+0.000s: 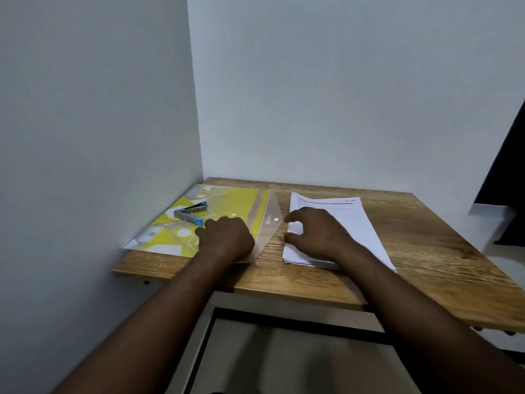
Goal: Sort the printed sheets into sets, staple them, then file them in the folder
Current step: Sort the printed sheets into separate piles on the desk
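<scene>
The left hand [227, 234] rested on the yellow folder [227, 200], just beside the stapler [189, 213] lying there, presumably to steady the folder. Its fingers were tucked under, so I could not tell whether they grasped anything. My right hand [315, 234] pinched the left edge of the printed sheets [341, 211], stacked on the table [412, 237], probably to separate a set.

Stapler [189, 212] on folder [238, 200], folder on left of table [426, 251], stack of sheets [355, 223] beside it to the right
</scene>
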`<move>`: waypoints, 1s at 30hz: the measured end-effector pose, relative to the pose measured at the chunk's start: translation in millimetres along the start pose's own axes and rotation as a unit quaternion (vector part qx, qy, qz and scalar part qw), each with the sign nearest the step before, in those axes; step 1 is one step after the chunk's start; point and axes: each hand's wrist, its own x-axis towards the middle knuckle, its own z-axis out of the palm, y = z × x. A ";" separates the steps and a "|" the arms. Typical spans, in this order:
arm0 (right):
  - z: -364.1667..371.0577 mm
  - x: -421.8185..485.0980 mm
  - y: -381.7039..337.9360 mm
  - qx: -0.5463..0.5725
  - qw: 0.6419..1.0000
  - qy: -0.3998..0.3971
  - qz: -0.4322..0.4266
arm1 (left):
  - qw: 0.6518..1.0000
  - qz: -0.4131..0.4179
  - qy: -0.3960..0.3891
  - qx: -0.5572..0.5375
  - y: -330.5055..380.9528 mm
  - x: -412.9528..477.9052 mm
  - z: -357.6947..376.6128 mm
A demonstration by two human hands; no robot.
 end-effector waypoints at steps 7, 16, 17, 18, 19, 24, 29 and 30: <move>49.7 14.5 -37.7 -0.069 0.995 -0.021 -0.068 | 0.996 0.075 0.036 0.019 -19.2 17.2 31.7; 57.5 35.8 -33.2 -0.063 0.996 -0.047 -0.051 | 0.998 0.062 0.018 0.022 -9.0 56.2 35.0; 57.9 37.4 -32.8 -0.048 0.997 -0.049 -0.046 | 0.998 0.063 0.017 0.020 -7.8 60.5 35.8; 58.4 38.9 -32.2 -0.032 0.997 -0.048 -0.041 | 0.998 0.064 0.017 0.018 -6.6 64.3 36.5; 58.7 39.8 -31.4 -0.016 0.998 -0.048 -0.036 | 0.998 0.064 0.018 0.016 -5.6 67.7 37.1; 56.2 36.3 -23.4 0.116 0.993 -0.022 -0.016 | 0.998 0.063 0.019 0.021 -2.9 73.2 38.5; 33.6 33.1 -7.1 0.206 0.977 0.051 -0.003 | 0.987 0.079 0.141 0.011 -1.4 67.8 42.3; 26.6 33.6 -0.5 0.198 0.978 0.072 -0.003 | 0.982 0.088 0.164 0.015 0.5 67.3 41.7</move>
